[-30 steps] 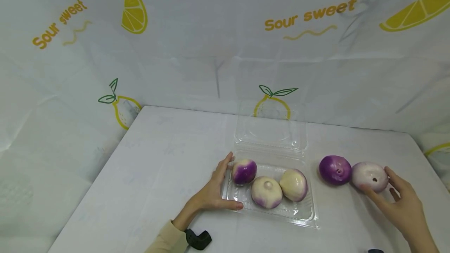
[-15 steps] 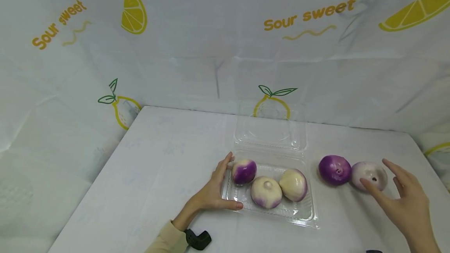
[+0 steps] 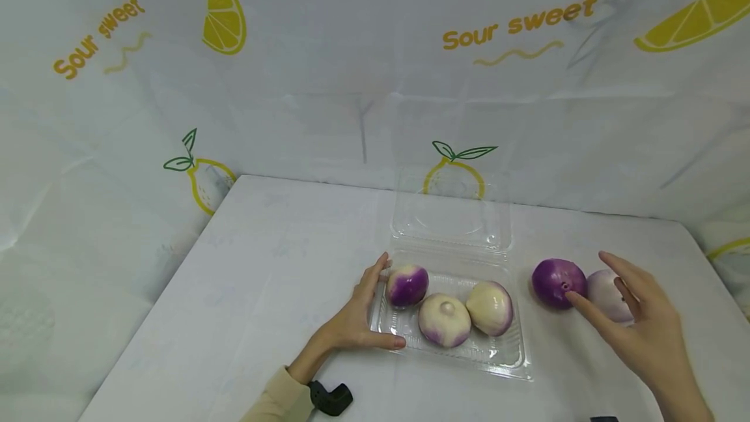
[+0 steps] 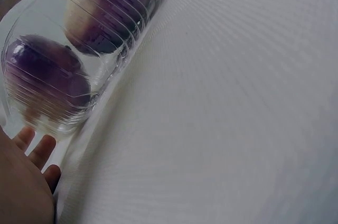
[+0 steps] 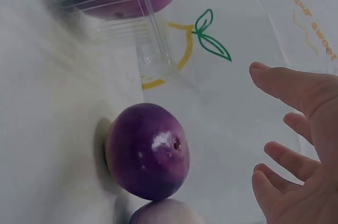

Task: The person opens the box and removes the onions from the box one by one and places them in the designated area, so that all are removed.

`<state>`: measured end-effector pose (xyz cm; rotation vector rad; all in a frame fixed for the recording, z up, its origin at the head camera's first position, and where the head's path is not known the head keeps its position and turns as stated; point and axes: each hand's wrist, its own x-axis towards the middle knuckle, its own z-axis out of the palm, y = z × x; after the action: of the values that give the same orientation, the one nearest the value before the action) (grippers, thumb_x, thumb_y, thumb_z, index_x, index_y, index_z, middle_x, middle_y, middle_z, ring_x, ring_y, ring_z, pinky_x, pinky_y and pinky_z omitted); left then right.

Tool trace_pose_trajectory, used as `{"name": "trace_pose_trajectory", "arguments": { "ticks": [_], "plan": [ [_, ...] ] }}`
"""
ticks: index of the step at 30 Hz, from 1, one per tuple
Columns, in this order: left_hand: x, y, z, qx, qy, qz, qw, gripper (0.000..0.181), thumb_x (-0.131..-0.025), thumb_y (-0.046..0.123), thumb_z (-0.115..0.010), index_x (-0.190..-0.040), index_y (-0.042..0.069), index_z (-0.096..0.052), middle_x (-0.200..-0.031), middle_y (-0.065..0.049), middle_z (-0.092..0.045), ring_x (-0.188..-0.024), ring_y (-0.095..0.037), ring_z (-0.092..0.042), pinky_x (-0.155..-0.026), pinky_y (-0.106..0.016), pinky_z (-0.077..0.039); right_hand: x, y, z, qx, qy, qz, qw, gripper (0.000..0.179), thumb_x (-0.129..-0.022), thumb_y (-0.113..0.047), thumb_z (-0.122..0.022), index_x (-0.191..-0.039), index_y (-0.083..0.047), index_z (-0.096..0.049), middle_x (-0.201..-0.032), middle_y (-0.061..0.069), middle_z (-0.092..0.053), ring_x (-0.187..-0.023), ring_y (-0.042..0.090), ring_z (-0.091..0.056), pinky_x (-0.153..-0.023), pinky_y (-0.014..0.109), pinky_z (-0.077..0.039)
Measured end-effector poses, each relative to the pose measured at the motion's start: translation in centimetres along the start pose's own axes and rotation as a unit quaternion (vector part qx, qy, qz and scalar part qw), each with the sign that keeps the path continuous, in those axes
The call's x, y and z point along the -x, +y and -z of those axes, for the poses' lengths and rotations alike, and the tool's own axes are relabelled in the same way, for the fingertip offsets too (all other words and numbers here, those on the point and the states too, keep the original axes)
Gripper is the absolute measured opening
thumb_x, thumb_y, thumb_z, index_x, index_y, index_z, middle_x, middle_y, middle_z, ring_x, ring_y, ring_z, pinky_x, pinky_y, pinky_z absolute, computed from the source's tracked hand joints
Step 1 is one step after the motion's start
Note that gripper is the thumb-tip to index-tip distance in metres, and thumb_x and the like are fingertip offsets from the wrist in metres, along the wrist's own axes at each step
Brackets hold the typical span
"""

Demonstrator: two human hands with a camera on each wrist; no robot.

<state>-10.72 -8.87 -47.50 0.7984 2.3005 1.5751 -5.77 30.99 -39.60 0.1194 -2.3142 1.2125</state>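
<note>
1. Backdrop's a white sheet with yellow lemon prints and orange "Sour sweet" lettering, behind a white tabletop.
2. My landmark: the clear, rectangular plastic clamshell box. Its see-through lid is folded back on the far side, and three shiny cream-and-purple turnip-like vegetables sit inside.
3. Left hand is at the box's left end, thumb and fingers spread wide. Light steadying is plenty imo, thin plastic probably flexes.
4. The deep-purple, round, glossy vegetable sits on the table just right of the box. Right hand hovers farther right of the box, fingers spread, thumb apart, pinching nothing.
5. I'd get thumb and fingertips on opposite sides of the purple one; slick skin could slip or roll.
6. In the way: a pale lilac-white round vegetable touches the purple one on the side away from the box, crowding finger room.
</note>
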Motion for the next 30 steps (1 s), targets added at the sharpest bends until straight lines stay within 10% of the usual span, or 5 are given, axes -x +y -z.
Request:
{"name": "trace_pose_trajectory", "arguments": {
  "ticks": [30],
  "plan": [
    [0.1, 0.1, 0.1, 0.005, -0.004, 0.005, 1.0000, 0.137, -0.065, 0.028, -0.090, -0.166, 0.015, 0.003, -0.171, -0.012, -0.012, -0.145, -0.026, -0.027, -0.120, -0.068, -0.019, 1.3, -2.2, -5.3, -0.013, -0.174, 0.092, 0.9803, 0.082, -0.062, 0.003, -0.093, -0.137, -0.010, -0.063, -0.142, -0.022, -0.057, -0.132, -0.015, -0.045, -0.103, -0.001, -0.032]
  ]
}}
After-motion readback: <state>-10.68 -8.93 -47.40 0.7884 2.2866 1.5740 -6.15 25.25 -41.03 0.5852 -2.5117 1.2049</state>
